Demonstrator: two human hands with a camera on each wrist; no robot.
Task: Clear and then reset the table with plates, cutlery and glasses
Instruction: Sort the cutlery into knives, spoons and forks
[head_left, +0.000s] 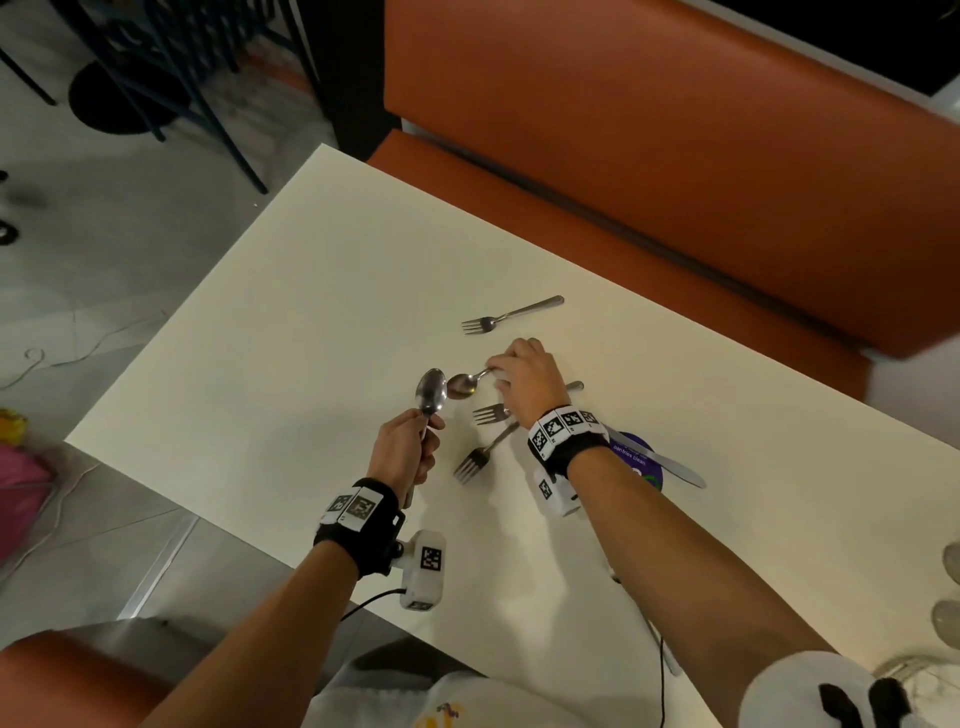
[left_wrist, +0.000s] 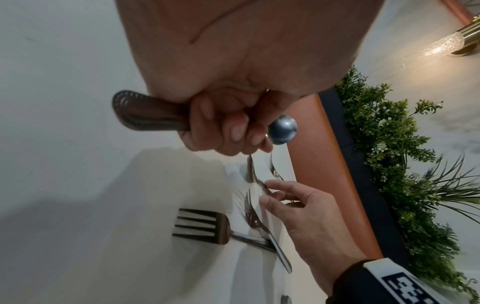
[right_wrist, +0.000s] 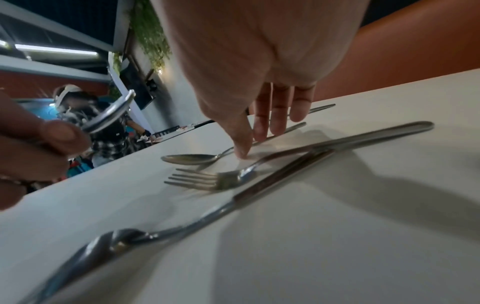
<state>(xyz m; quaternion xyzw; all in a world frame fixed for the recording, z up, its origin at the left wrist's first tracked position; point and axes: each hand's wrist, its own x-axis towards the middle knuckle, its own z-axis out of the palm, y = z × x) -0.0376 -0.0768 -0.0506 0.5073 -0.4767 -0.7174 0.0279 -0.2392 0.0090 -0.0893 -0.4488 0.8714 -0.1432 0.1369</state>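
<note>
My left hand (head_left: 410, 452) grips a spoon (head_left: 432, 392) by its handle and holds it upright above the cream table (head_left: 311, 312), bowl up. To its right, my right hand (head_left: 524, 379) reaches down to a second spoon (head_left: 461, 385) that lies flat. Thumb and fingertips pinch its handle from either side, as the right wrist view shows around the lying spoon (right_wrist: 189, 159). Two crossed forks (head_left: 488, 414) (head_left: 474, 458) lie just under the right wrist. A third fork (head_left: 511, 314) lies further back. A table knife (head_left: 670, 465) rests across a purple round disc (head_left: 631, 465).
An orange bench (head_left: 675, 156) runs along the table's far side. Clear glasses (head_left: 950, 561) show at the right edge of the head view. Dark chair legs stand on the tiled floor beyond the left end of the table.
</note>
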